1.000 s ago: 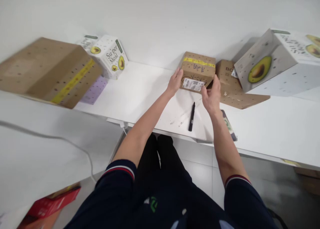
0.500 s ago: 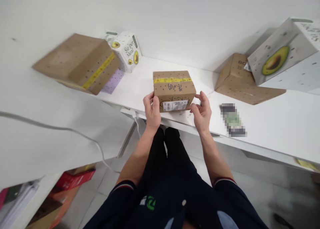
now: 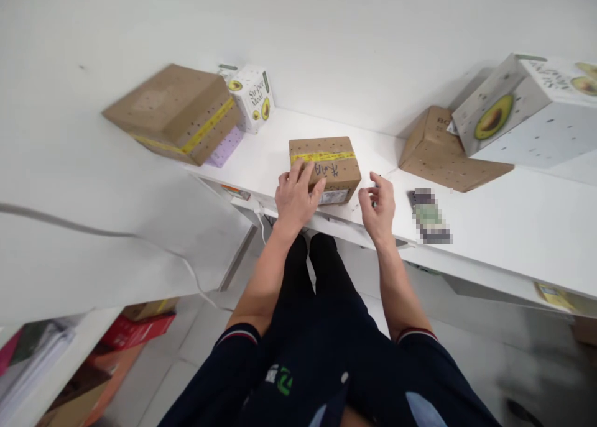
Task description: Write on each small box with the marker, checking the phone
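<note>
A small brown cardboard box (image 3: 345, 173) stands on the white desk, with yellow tape across its top, dark handwriting and a white label on the front side. My left hand (image 3: 298, 194) lies over its near left edge, fingers spread on the top and thumb by the front edge, covering part of the label. Just right of the box and apart from it is my right hand (image 3: 379, 206), its fingers curled. Small dark bits show at those fingers, too little to name the thing. Beside that hand lies a blurred phone-like object (image 3: 430, 215).
At the left, a larger taped carton (image 3: 172, 113) rests over a purple box (image 3: 226, 146), beside a white avocado-print box (image 3: 254, 97). On the right, a brown carton (image 3: 448, 147) sits under a large white avocado-print box (image 3: 522, 119). A grey cable (image 3: 93, 228) runs at the lower left.
My left hand has moved from the box's left side up onto its top and front edge. My right hand has come away from the box's right side.
</note>
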`<state>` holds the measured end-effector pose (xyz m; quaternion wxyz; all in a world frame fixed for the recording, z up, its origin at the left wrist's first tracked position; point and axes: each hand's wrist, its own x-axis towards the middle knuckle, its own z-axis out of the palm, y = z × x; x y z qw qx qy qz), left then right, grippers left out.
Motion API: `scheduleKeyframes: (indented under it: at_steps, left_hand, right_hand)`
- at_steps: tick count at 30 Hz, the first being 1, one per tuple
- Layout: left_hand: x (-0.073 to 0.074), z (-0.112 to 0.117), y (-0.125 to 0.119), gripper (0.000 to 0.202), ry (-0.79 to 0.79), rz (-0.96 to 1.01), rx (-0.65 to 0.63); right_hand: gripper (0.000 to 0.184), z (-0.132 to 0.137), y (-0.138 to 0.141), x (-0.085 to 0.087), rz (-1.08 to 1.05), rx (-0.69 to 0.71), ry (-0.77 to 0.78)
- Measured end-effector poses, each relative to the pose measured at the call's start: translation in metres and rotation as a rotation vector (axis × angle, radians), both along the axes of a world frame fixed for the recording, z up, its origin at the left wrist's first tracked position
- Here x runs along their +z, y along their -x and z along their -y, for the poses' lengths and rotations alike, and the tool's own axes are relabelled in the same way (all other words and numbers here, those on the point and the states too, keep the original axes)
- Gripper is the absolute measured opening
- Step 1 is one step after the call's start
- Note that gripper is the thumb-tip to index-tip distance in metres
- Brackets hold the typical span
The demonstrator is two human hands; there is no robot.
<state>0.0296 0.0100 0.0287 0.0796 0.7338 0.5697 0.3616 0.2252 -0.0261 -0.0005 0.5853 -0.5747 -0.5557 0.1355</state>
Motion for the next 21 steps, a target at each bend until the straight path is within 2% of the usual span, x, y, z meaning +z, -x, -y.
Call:
scheduleKeyframes:
  at_steps: [3, 7, 10, 13, 15, 17, 21]
  left_hand:
    - [-0.002, -0.002, -0.002, 0.058, 0.011, -0.072, 0.028]
    - [-0.010, -0.007, 0.005, 0.057, -0.009, -0.023, -0.017]
    - [-0.028, -0.011, 0.016, 0.065, -0.055, 0.070, -0.137]
    - [-0.051, -0.013, 0.028, 0.089, -0.063, 0.241, -0.164]
    - [-0.061, -0.011, 0.031, 0.100, -0.026, 0.368, -0.136]
    - [-0.060, -0.009, 0.032, 0.102, 0.010, 0.462, -0.125]
    - [-0.036, -0.003, 0.032, 0.091, -0.024, 0.534, -0.115]
  right_hand:
    - [0.047, -0.006, 0.000, -0.004, 0.058, 0.003, 0.053]
    - [0.055, -0.014, 0.004, -0.023, -0.102, 0.036, 0.258]
    - [0.054, -0.017, 0.011, -0.040, -0.164, 0.172, 0.365]
    - [0.051, -0.016, 0.016, -0.049, -0.138, 0.211, 0.381]
    - [0.050, -0.014, 0.018, -0.046, -0.103, 0.166, 0.351]
    - [0.050, -0.009, 0.017, -0.035, -0.061, 0.105, 0.300]
    - [0.051, 0.001, 0.017, -0.008, -0.006, 0.068, 0.175]
